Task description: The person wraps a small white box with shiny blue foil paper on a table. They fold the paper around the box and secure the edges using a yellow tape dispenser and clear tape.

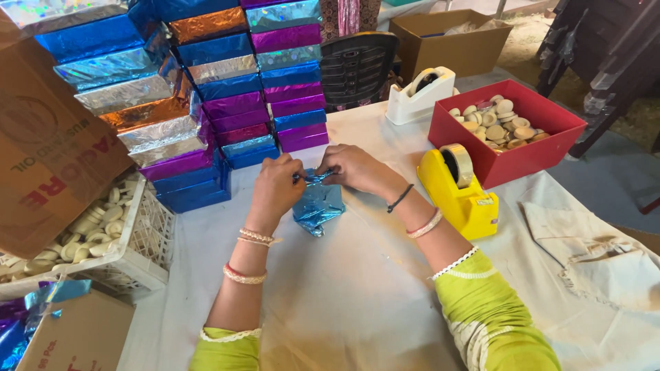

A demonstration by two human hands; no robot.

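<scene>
Head view, big to small. White cloth-covered surface (pixel 357 302) fills most of the frame. Stacks of foil-wrapped boxes (pixel 206 89) in blue, purple, silver and copper stand at the far left, touching each other. Brown cardboard carton (pixel 48 144) leans at the left edge over a white plastic crate (pixel 148 240) holding pale round discs. Red open box (pixel 515 148) at the right holds more pale round discs. Open cardboard box (pixel 447 45) sits behind it, off the far edge. Black chair back (pixel 357 65) behind the stacks. Cream cloth bag (pixel 591 240) lies flat at right. Yellow tape dispenser (pixel 459 189) just beside the red box, touching its front; white tape dispenser (pixel 421 93) near the far edge. Blue foil-wrapped packet (pixel 317 206) lies mid-surface, just in front of the stacks, between both hands. Left hand (pixel 276 189) pinches the packet's top foil, fingers closed on it. Right hand (pixel 357 168) grips the same top fold from the other side, fingers clamped on the foil. Both wrists wear bangles; sleeves are lime green.
</scene>
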